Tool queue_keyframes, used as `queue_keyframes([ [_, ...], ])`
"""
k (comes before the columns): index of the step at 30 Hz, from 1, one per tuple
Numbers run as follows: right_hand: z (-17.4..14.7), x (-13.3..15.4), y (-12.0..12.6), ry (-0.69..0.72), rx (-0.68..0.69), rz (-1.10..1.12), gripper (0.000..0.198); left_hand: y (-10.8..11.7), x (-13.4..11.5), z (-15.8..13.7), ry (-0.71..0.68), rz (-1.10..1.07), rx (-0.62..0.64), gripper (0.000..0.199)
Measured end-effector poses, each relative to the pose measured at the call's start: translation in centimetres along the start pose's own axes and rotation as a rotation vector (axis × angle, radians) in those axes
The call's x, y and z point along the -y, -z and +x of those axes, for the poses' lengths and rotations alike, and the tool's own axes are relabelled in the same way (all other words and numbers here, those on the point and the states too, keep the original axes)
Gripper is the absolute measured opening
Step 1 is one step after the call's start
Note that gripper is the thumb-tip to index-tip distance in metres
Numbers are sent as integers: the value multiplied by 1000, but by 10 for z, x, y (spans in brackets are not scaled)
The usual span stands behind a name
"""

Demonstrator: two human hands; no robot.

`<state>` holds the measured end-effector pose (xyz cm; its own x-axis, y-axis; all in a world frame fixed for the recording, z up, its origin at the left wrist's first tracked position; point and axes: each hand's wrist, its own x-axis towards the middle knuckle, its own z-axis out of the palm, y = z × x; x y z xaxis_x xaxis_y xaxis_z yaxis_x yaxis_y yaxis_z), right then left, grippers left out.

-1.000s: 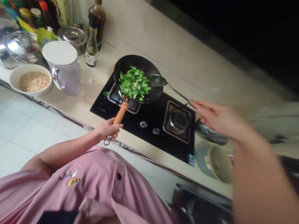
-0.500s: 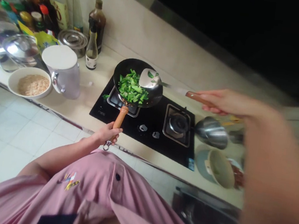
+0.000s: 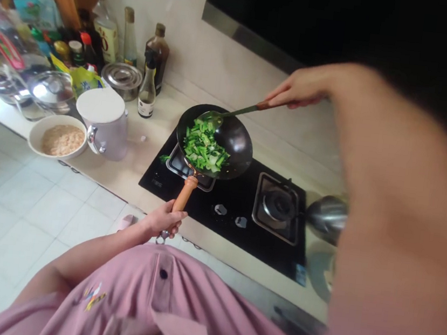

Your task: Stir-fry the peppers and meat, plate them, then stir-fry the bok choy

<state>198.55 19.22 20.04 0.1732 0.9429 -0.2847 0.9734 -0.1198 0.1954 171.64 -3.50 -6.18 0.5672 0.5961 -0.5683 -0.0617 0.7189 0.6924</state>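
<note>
A black wok (image 3: 240, 137) sits over the left burner of the black gas stove (image 3: 202, 211). Chopped green vegetables (image 3: 205, 146) lie in its left and middle part. My left hand (image 3: 166, 219) is closed around the wok's wooden handle (image 3: 185, 194), near its ring end. My right hand (image 3: 298, 90) grips the wooden handle end of a metal spatula (image 3: 241, 111) above the stove's back edge. The spatula's blade is inside the wok at its far left side, against the greens and partly hidden by them.
Left of the stove stand a lidded plastic pitcher (image 3: 104, 123), a white bowl of pale minced food (image 3: 60, 139), a small sauce bottle (image 3: 147, 93) and a lidded steel pot (image 3: 122, 79). To the right are the second burner (image 3: 279, 204) and a steel bowl (image 3: 328, 218). A dark range hood (image 3: 347, 25) hangs above.
My right hand has moved up and left, turning the spatula so its blade dips among the greens at the wok's far left. My left hand keeps its hold on the handle.
</note>
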Motion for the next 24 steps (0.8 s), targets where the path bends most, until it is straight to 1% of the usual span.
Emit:
queue_keyframes([
  [1,-10,10,0,29,63,-56,68,0,0,0,-4,2,0,39],
  [2,-26,20,-3,48,86,-102,61,1,0,0,-8,3,1,38],
  [3,-46,29,-10,66,56,-158,54,1,0,1,-13,5,3,38],
  [4,-70,37,-22,91,-26,-207,45,2,1,2,-18,5,9,38],
  [5,-97,44,-36,106,-69,-244,40,3,2,4,-24,4,15,38],
  [7,-149,51,-74,78,-112,-374,41,4,2,6,-29,7,20,37],
  [9,-194,50,-114,66,-113,-405,47,4,2,7,-27,13,14,36],
  [11,-227,42,-146,49,-122,-399,51,4,1,7,-30,12,14,35],
  [12,-240,36,-156,32,-128,-388,52,3,0,6,-35,9,18,35],
  [14,-262,22,-164,-16,-154,-381,52,4,-1,6,-47,4,32,34],
  [17,-285,5,-158,-81,-184,-383,50,5,0,7,-50,11,40,35],
  [19,-287,1,-155,-109,-151,-374,48,7,2,9,-46,16,44,37],
  [21,-275,3,-161,-95,-101,-338,47,8,3,12,-46,12,46,38],
  [24,-239,6,-175,-20,-38,-191,48,9,4,15,-44,0,37,38],
])
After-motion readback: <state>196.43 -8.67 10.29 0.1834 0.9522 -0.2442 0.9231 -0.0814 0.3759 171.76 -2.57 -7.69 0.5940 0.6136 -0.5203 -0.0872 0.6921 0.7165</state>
